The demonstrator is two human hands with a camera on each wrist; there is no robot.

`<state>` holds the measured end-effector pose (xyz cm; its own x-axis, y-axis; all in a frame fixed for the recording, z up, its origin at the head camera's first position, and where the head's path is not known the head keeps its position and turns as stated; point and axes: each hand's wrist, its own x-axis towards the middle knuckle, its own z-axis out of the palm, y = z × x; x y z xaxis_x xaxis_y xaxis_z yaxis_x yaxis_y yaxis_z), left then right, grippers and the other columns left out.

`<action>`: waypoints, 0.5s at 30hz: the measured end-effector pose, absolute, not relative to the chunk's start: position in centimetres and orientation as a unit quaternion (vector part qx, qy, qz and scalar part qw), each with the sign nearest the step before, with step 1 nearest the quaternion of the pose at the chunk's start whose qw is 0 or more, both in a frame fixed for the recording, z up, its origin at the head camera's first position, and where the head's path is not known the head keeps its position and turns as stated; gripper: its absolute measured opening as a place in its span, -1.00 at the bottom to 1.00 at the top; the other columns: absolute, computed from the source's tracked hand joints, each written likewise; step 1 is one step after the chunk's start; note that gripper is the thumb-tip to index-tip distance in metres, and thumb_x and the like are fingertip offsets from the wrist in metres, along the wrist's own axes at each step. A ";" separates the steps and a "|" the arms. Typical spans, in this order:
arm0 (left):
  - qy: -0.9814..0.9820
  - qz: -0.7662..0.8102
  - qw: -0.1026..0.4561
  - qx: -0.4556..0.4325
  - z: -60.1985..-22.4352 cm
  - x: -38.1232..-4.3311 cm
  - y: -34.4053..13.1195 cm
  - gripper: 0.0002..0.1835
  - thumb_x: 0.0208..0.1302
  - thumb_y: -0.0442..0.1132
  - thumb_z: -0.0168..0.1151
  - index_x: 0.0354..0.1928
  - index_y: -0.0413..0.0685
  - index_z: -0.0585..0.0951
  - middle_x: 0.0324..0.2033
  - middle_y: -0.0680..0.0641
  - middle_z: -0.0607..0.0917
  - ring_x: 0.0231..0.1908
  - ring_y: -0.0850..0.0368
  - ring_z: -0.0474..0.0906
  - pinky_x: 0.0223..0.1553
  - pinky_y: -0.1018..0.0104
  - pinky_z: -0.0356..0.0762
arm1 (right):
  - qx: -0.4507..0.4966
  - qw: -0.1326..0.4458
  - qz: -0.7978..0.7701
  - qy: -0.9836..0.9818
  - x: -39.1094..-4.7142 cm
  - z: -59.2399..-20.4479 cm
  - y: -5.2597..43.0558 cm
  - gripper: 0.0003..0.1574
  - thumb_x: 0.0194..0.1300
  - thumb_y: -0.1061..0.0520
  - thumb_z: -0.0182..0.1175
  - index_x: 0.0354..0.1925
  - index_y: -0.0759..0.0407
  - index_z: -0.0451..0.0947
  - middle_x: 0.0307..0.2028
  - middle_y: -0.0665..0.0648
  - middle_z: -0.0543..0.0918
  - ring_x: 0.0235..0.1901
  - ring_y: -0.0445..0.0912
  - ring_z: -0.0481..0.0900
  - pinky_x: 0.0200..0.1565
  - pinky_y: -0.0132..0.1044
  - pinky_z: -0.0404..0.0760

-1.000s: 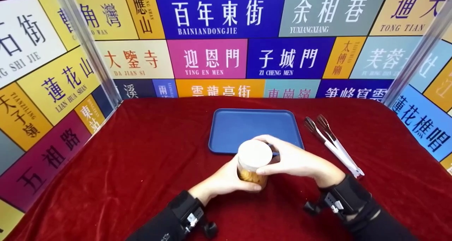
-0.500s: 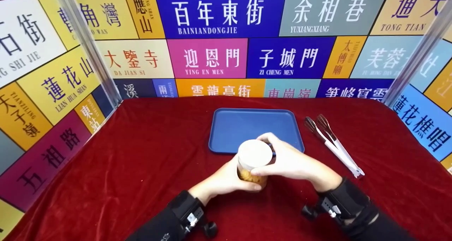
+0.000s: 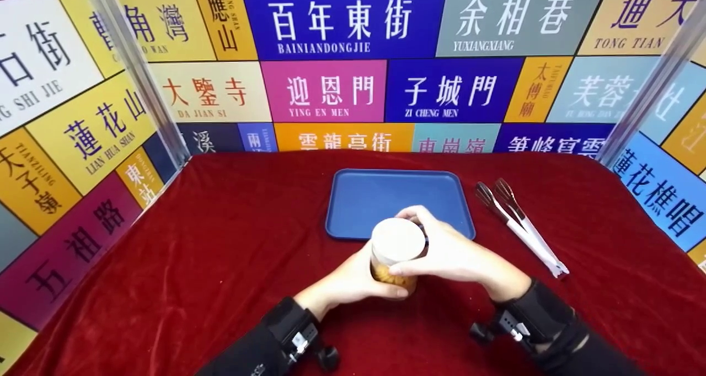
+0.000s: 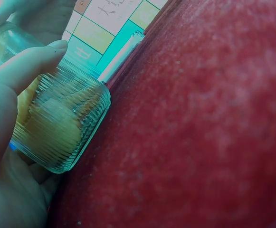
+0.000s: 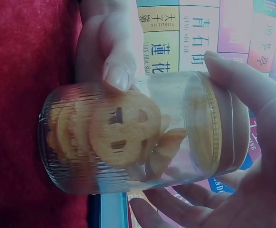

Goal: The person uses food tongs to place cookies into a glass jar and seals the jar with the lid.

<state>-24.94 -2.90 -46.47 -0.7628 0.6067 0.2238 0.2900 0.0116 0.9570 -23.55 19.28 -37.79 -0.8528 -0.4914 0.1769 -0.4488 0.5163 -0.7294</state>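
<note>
A clear ribbed glass jar (image 5: 107, 166) stands upright on the red cloth, holding several round biscuits (image 5: 121, 130), one with a face cut into it. On its mouth sits a pale lid (image 3: 398, 239). My left hand (image 3: 353, 277) grips the lower body of the jar, thumb across the near side. In the left wrist view that thumb lies over the ribbed glass. My right hand (image 3: 455, 254) holds the lid's rim, thumb at the near side and fingers round the far side. Those far fingertips are partly hidden in the head view.
Just behind the jar lies a blue rectangular tray (image 3: 380, 194). White-handled tongs (image 3: 524, 227) rest to its right. Red velvet cloth (image 3: 231, 243) covers the table, and walls of colourful signs (image 3: 325, 92) surround it, with clear posts (image 3: 138, 73) at the corners.
Round the lid, my right hand has turned slightly; its thumb slid left along the near side, and the right wrist shifted a little left. The left hand and jar stay in place.
</note>
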 end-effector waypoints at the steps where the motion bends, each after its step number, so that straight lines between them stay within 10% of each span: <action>1: 0.699 0.627 0.127 0.320 -46.5 -24.9 -2.9 0.09 -0.01 -0.32 0.70 0.55 0.06 0.27 0.26 0.10 0.62 0.26 0.19 0.55 0.40 0.25 0.41 | -0.279 0.030 -0.411 0.867 -23.6 -37.8 19.4 0.12 0.01 -0.23 0.69 0.38 0.05 0.37 0.16 0.08 0.65 0.17 0.00 0.59 0.21 0.09 0.52; 15: 0.700 0.630 0.133 0.310 -46.5 -24.9 -2.9 0.05 0.02 -0.34 0.69 0.53 0.01 0.28 0.22 0.06 0.61 0.20 0.17 0.58 0.36 0.25 0.46 | -0.343 0.110 -0.471 0.805 -24.8 -37.8 20.5 -0.09 0.24 0.04 0.59 0.45 0.05 0.40 0.28 0.10 0.57 0.28 0.06 0.49 0.17 -0.10 0.67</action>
